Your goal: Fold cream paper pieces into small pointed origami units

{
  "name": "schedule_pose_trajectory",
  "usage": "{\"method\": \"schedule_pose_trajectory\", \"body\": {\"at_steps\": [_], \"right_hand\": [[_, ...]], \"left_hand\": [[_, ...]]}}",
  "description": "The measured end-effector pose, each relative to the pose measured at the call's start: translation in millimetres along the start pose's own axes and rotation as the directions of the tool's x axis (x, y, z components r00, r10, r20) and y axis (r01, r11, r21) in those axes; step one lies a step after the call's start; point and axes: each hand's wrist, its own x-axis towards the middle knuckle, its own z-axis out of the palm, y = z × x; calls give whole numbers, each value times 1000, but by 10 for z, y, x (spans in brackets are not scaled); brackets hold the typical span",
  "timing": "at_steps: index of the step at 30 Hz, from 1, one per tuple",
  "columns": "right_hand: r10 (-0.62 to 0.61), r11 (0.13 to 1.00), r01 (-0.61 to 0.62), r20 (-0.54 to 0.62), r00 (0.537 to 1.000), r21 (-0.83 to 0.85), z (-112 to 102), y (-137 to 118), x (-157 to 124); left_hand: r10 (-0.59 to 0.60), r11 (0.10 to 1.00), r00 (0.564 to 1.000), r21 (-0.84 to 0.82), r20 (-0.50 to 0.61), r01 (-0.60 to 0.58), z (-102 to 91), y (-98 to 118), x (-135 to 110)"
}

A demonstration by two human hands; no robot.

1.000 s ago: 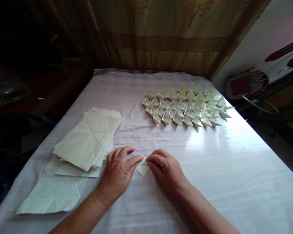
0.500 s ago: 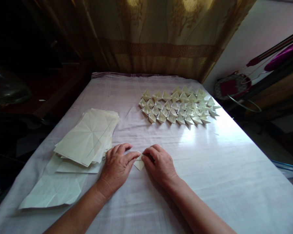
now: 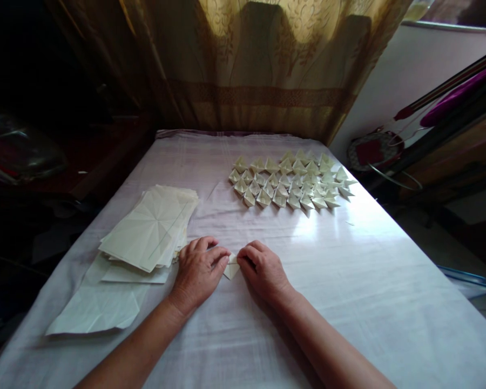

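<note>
A small folded white paper piece [image 3: 231, 267] lies on the white cloth between my two hands. My left hand [image 3: 197, 273] rests on the cloth with its fingertips pinched on the piece's left edge. My right hand [image 3: 263, 270] pinches the right edge, fingers curled. A stack of creased white paper sheets [image 3: 152, 227] lies just left of my left hand, on top of larger flat sheets [image 3: 99, 308]. Several finished folded paper pieces [image 3: 291, 181] stand in rows at the far right of the table.
The table [image 3: 372, 281] is covered with a white cloth and runs to a brown patterned curtain [image 3: 267, 65] at the back. Dark furniture stands on the left. A round woven object [image 3: 375, 151] and rods lean at the right.
The hands have closed in tighter on the small folded piece, hiding more of it. The view has tilted up a little, so the table contents sit lower and farther.
</note>
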Motion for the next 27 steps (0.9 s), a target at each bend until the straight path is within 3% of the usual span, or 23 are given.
{"method": "schedule_pose_trajectory", "body": {"at_steps": [7, 20, 27], "right_hand": [[-18, 999, 17, -27, 999, -30, 20, 18, -15], [-13, 999, 12, -21, 1000, -43, 31, 23, -26], [11, 997, -12, -2, 1000, -73, 26, 8, -20]], "left_hand": [[-119, 992, 993, 30, -20, 119, 73, 154, 45], [-68, 998, 997, 9, -46, 68, 97, -29, -55], [-49, 994, 999, 103, 2, 49, -30, 66, -30]]}}
